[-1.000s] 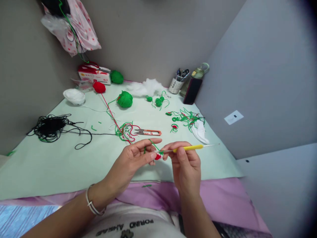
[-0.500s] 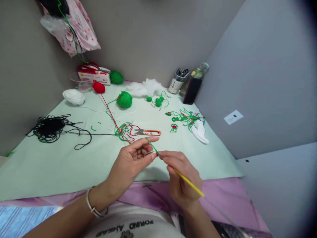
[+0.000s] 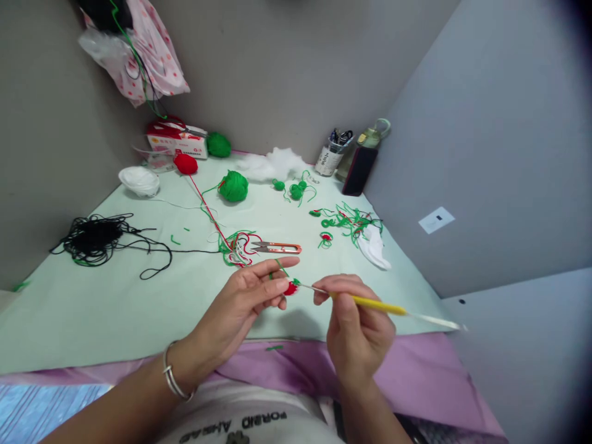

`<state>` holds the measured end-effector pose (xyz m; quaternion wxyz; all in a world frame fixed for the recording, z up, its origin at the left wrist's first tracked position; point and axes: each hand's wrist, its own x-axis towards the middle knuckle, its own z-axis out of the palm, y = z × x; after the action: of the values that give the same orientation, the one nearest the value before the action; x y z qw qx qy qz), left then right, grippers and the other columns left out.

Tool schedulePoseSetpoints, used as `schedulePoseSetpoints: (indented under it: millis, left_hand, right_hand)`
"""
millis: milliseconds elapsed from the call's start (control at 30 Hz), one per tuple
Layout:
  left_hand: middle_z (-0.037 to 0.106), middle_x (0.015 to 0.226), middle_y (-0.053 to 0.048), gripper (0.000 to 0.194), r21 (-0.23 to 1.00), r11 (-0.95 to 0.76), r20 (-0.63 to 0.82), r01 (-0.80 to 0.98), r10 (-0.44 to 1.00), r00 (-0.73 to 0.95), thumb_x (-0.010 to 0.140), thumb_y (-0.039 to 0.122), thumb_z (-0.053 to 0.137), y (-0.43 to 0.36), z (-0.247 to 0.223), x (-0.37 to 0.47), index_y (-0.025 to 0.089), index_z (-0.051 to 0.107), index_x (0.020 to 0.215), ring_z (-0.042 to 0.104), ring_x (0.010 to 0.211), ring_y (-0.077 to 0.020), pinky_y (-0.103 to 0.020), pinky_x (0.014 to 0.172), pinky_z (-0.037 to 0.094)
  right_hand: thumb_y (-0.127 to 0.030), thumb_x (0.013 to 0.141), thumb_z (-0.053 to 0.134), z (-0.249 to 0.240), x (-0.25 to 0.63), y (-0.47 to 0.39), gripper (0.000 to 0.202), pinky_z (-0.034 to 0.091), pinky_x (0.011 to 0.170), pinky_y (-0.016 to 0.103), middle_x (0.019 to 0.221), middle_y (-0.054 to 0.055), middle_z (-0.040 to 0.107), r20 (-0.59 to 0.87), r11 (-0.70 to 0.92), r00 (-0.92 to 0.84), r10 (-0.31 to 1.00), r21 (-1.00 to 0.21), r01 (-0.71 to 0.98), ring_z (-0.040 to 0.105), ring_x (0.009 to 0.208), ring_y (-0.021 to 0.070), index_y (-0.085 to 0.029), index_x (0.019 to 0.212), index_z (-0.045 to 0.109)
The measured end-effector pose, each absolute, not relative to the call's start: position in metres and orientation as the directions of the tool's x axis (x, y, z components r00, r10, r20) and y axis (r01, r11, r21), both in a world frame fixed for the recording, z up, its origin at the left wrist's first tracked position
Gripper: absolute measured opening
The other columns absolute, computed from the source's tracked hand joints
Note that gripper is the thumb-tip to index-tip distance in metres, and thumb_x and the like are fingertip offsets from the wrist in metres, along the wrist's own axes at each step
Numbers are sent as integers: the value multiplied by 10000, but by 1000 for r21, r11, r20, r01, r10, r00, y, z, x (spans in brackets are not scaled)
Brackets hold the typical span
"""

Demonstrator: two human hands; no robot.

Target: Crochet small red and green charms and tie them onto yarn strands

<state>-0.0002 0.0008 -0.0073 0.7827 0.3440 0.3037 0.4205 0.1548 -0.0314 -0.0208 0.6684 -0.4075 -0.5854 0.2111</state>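
Note:
Between the thumb and fingers of my left hand (image 3: 250, 293) is a small red and green crochet piece (image 3: 290, 287). Green yarn (image 3: 281, 267) runs from it up over my raised index finger. My right hand (image 3: 358, 320) grips a crochet hook (image 3: 377, 304) by its yellow handle, and the thin metal tip reaches the green edge of the piece. Just beyond my left hand lie orange-handled thread snips (image 3: 277, 247) beside a tangle of red, white and green yarn (image 3: 238, 248).
Black yarn (image 3: 95, 239) lies in a heap at left. Farther back are a white yarn ball (image 3: 139, 182), a red ball (image 3: 185, 163), a green ball (image 3: 234, 186) and white stuffing (image 3: 275, 164). Green scraps (image 3: 346, 217), a phone (image 3: 361, 171) and a pen cup (image 3: 329, 159) stand or lie at right.
My right hand has shifted right and turned, bringing the hook from a downward slant to nearly level. My left hand has tilted the crochet piece so its red face shows.

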Motion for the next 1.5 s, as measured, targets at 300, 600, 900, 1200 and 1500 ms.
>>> schedulePoseSetpoints:
  millis: [300, 600, 900, 1200, 1500]
  left_hand:
    - [564, 799, 14, 476, 882, 271, -128, -386, 925, 358, 773, 257, 762, -1, -11, 6, 234, 659, 1238, 488, 698, -89, -206, 646, 405]
    - [566, 790, 5, 340, 704, 485, -223, -519, 844, 488, 780, 208, 745, 7, -13, 2, 195, 723, 1119, 430, 599, -48, -195, 628, 433]
    - [643, 860, -18, 456, 885, 314, -132, -343, 877, 463, 820, 289, 713, -1, -9, 3, 217, 639, 1265, 607, 746, -128, -274, 782, 454]
    - [634, 810, 1, 456, 906, 300, -147, -299, 885, 442, 836, 308, 694, 1, -6, -3, 216, 628, 1278, 606, 701, -127, -290, 799, 435]
    - [615, 789, 13, 398, 953, 194, -92, -231, 916, 389, 834, 292, 703, 0, -4, -4, 238, 659, 1226, 607, 693, -117, -258, 725, 454]
  right_hand:
    - [-92, 914, 550, -29, 150, -29, 297, 520, 709, 334, 935, 40, 682, 643, 573, 89, 761, -730, 372, 633, 815, 169, -287, 1079, 701]
    - [-142, 933, 535, -22, 157, -28, 231, 489, 622, 322, 819, 34, 657, 581, 549, 239, 778, -813, 192, 592, 683, 153, -263, 989, 723]
    - [-204, 928, 579, -26, 154, -22, 160, 512, 664, 284, 872, 35, 682, 395, 411, 185, 900, -909, -61, 616, 749, 144, -234, 938, 736]
    - [-274, 972, 505, -18, 160, -21, 206, 540, 644, 302, 858, 47, 695, 339, 362, 144, 930, -912, -192, 640, 694, 146, -199, 912, 687]
    - [-217, 979, 480, -14, 159, -29, 218, 528, 656, 325, 886, 52, 703, 515, 513, 142, 845, -857, 56, 647, 716, 160, -216, 955, 697]
